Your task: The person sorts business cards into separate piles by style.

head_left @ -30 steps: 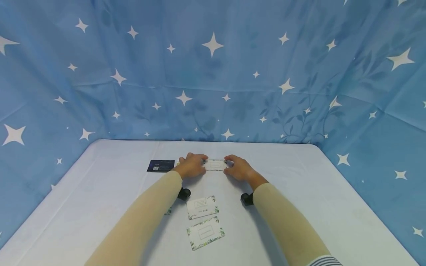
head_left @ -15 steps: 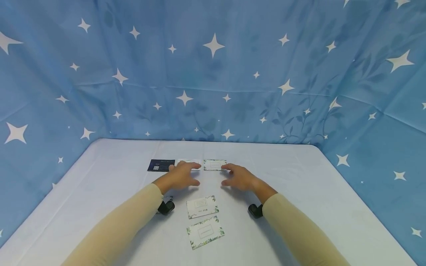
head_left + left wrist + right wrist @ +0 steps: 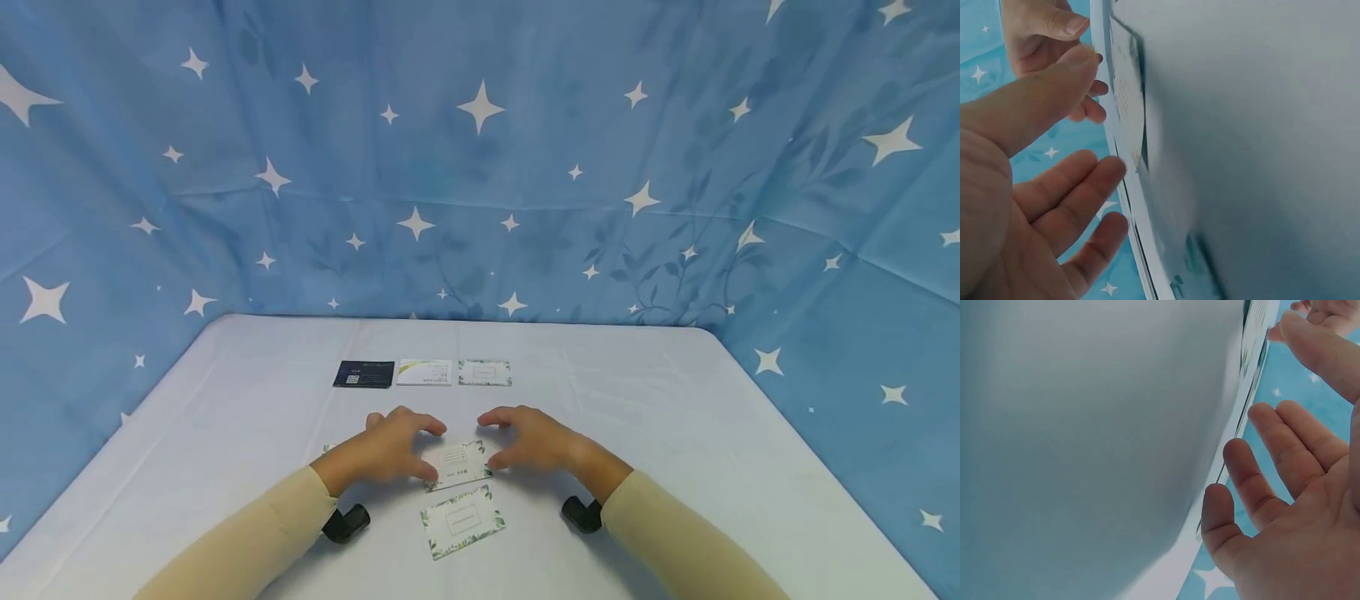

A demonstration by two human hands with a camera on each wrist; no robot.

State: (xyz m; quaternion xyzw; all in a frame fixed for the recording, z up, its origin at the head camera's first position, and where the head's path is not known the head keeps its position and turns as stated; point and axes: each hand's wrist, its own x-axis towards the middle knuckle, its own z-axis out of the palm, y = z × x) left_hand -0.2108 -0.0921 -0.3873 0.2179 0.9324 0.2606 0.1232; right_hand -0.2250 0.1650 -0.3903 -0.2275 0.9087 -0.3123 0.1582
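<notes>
A blue star-printed cloth [image 3: 480, 167] hangs behind and to both sides of the white tabletop [image 3: 675, 433]. On the tabletop, the left hand [image 3: 390, 450] and the right hand [image 3: 532, 442] flank a leaf-bordered card [image 3: 459, 461] that lies flat near the front centre. Both hands arch over its short edges, fingers loosely spread and relaxed; from the head view the fingertips seem to touch the card's ends, but I cannot tell whether they grip it.

The left wrist view shows what the head view hides: the left thumb [image 3: 1054, 94] and fingers [image 3: 1079, 187] stand apart around the card's edge [image 3: 1127, 106], with the right hand [image 3: 1041, 37] beyond. The right wrist view shows the right fingers [image 3: 1254, 481] straight and parted just beside the tabletop's surface, the card [image 3: 1254, 337] far up the frame.

A second leaf-bordered card [image 3: 462, 522] lies just in front of the first, apart from it. Farther back sits a row of three: a dark card [image 3: 363, 374], a white card with a yellow-green swoosh [image 3: 424, 372], and another leafy card [image 3: 484, 372], edge to edge.
</notes>
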